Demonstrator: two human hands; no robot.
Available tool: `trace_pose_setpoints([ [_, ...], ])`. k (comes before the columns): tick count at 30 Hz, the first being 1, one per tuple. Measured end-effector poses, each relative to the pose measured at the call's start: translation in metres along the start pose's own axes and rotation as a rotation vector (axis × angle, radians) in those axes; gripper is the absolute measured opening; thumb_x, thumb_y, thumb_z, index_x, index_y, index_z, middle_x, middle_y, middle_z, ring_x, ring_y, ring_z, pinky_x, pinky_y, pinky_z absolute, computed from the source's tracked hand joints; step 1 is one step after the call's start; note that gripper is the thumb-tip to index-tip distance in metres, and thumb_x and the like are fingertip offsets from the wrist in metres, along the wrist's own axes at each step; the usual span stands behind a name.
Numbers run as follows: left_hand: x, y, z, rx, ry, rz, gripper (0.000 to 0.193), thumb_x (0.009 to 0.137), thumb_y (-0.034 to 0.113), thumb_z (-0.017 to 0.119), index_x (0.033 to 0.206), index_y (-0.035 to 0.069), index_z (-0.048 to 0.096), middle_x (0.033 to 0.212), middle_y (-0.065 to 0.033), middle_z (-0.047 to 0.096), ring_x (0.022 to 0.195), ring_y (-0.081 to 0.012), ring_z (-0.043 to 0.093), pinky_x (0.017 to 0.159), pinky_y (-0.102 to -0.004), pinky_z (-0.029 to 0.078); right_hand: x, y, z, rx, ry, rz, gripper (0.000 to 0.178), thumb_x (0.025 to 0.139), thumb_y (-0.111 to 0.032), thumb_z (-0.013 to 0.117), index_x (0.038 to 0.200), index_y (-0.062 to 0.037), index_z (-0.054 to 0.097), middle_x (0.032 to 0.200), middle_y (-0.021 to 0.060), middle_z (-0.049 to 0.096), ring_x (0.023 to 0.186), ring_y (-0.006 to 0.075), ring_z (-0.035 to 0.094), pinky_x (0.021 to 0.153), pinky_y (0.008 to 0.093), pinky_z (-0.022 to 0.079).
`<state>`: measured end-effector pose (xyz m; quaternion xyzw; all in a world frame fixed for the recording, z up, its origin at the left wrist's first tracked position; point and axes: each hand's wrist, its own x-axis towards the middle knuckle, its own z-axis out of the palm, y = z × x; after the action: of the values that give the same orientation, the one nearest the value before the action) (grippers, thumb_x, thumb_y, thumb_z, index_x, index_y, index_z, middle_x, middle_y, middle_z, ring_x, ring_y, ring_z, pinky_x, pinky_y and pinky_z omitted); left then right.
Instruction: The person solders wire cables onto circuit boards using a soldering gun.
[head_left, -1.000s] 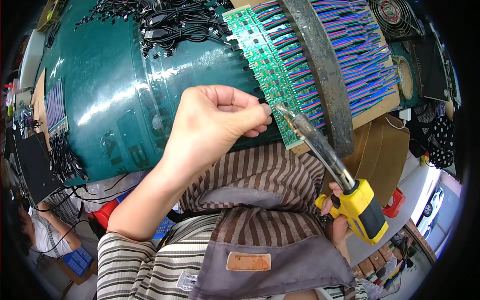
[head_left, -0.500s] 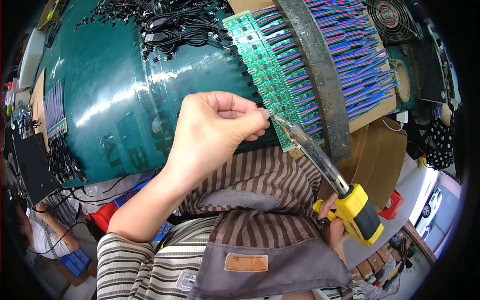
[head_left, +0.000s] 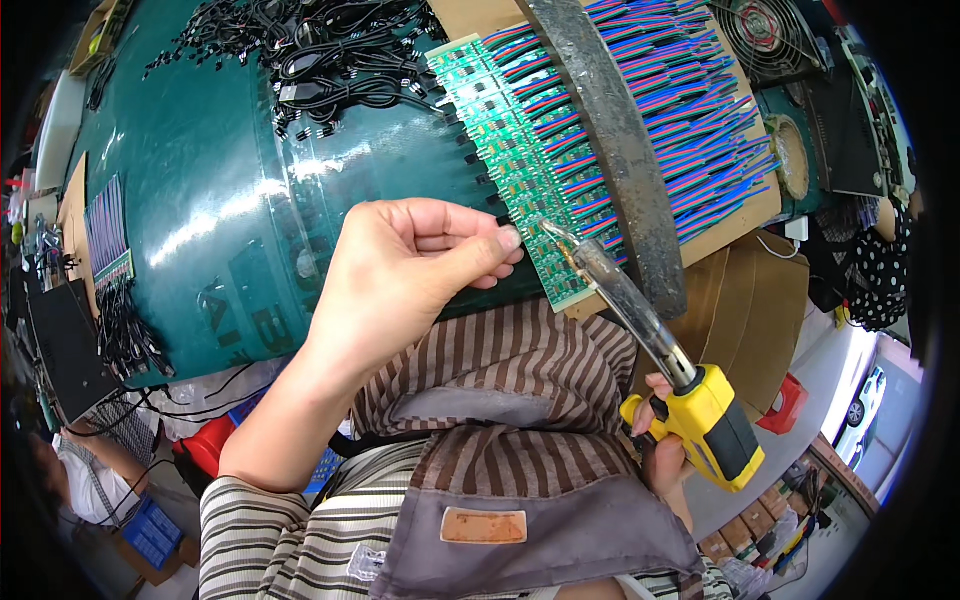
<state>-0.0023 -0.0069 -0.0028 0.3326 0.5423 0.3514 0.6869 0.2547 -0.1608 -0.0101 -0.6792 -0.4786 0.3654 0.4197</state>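
Centrally, the left hand is seen curled with thumb and forefinger pinched together at the near edge of a row of green circuit boards; whether anything thin is pinched between them cannot be told. Lower right of the frame, a yellow-and-black soldering iron is gripped at its handle by the right hand, of which only the fingers show beneath the handle; its long shaft slants up to the left, and its tip is brought to the lower end of the boards, just beside the left thumb. Bundles of coloured wires are fanned out from the boards toward the upper right, and a grey metal bar is laid across them on a sheet of cardboard. A dark green table fills the left of the frame; black cables are heaped at its upper centre. A small fan stands at the upper right.
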Motion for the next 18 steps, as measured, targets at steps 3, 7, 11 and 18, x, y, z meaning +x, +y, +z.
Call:
trace_pose_setpoints([
  [3,0.001,-0.002,-0.003,-0.007,-0.049,0.01,0.019,0.081,0.01,0.069,0.089,-0.007,0.064,0.08,-0.0131,0.067,0.071,-0.0148,0.065,0.063,-0.024,0.053,0.003,-0.007,0.002,-0.02,-0.063,-0.049,0.025,0.07,-0.028,0.061,0.079,-0.0053,0.065,0.083,0.0103,0.063,0.078,0.0274,0.062,0.072,0.0328,0.049],
  [7,-0.001,-0.003,0.0,0.032,-0.017,0.01,0.018,0.081,0.009,0.068,0.088,-0.007,0.064,0.08,-0.0132,0.067,0.071,-0.015,0.065,0.064,-0.0241,0.053,0.004,-0.008,0.006,-0.063,-0.088,-0.101,0.026,0.074,-0.03,0.057,0.078,-0.0054,0.065,0.08,0.0094,0.062,0.074,0.0263,0.062,0.067,0.033,0.049],
  [11,-0.001,-0.006,0.002,0.02,0.005,0.019,0.017,0.082,0.008,0.067,0.088,-0.007,0.064,0.08,-0.0132,0.067,0.071,-0.0153,0.065,0.063,-0.0242,0.053,0.004,-0.004,0.002,-0.09,-0.109,-0.128,0.028,0.077,-0.032,0.055,0.077,-0.0053,0.065,0.079,0.0089,0.062,0.073,0.0251,0.061,0.067,0.0327,0.049],
  [18,-0.002,-0.005,0.003,0.006,0.022,0.018,0.016,0.082,0.008,0.066,0.088,-0.007,0.064,0.08,-0.0138,0.067,0.07,-0.0156,0.065,0.063,-0.0242,0.053,-0.008,0.01,-0.008,0.076,0.011,0.146,0.019,0.07,-0.014,0.067,0.085,-0.0035,0.063,0.082,0.0064,0.062,0.072,0.0206,0.061,0.068,0.0291,0.048],
])
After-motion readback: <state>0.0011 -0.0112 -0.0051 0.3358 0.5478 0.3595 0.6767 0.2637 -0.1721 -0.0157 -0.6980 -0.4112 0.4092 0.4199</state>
